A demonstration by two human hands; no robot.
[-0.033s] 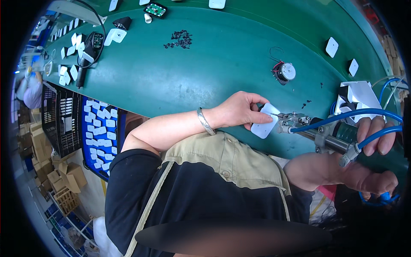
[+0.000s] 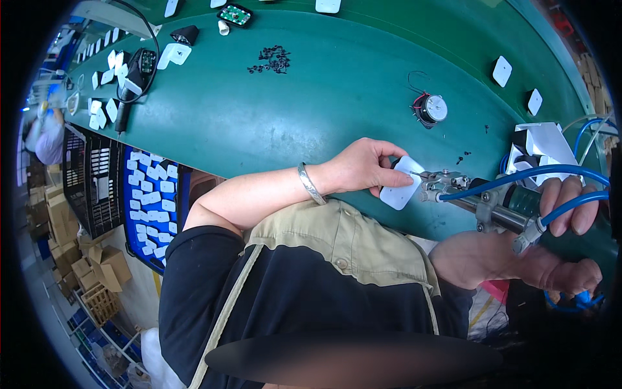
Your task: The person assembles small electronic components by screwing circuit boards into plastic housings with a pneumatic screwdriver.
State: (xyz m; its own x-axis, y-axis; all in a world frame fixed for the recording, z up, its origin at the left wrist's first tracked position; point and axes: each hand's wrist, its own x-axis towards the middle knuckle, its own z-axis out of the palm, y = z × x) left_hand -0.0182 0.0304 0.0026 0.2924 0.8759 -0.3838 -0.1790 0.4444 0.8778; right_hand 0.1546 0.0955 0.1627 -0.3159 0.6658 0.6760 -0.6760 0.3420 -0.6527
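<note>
My left hand [image 2: 369,167] pinches a white plate with rounded corners [image 2: 400,188] between thumb and fingers, tilted over the green bench. A pneumatic screwdriver [image 2: 499,214] with a metal barrel, a dark green body and blue hoses points left, its tip against the plate's face. At its rear, my right hand [image 2: 565,206] curls round it. The hoses and the dark image rim hide part of that grip. Beyond the tool lie a few small black screws [image 2: 464,157]. Further off stands a round motor-like part [image 2: 431,109] with red wires.
A white open box [image 2: 544,144] holds dark parts at the right. A heap of black screws [image 2: 272,59] lies mid-bench. Several white-plated pieces and a corded screwdriver [image 2: 123,113] are at the far left. Below them are a black crate [image 2: 97,181] and a blue tray [image 2: 135,249] of white plates.
</note>
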